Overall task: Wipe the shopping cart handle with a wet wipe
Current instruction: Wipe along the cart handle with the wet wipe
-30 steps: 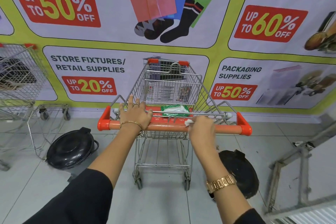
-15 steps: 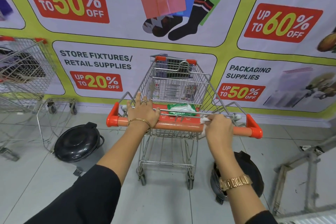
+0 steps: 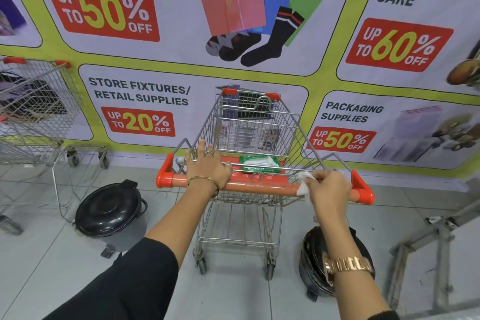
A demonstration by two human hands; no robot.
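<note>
A wire shopping cart stands in front of me with an orange handle across its near end. My left hand rests on the left part of the handle, fingers spread over the bar. My right hand grips the right part of the handle, closed on a white wet wipe wrapped against the bar. A green pack of wipes lies on the cart's folded seat, just behind the handle.
A black lidded bin stands on the floor at the left; another black bin lies on its side under my right arm. A second wire cart is at far left. A metal frame is at right, and a printed banner wall stands behind.
My right hand has slid the wipe along the handle toward the right end. My left hand has stayed on the left part of the bar. The view has shifted slightly.
</note>
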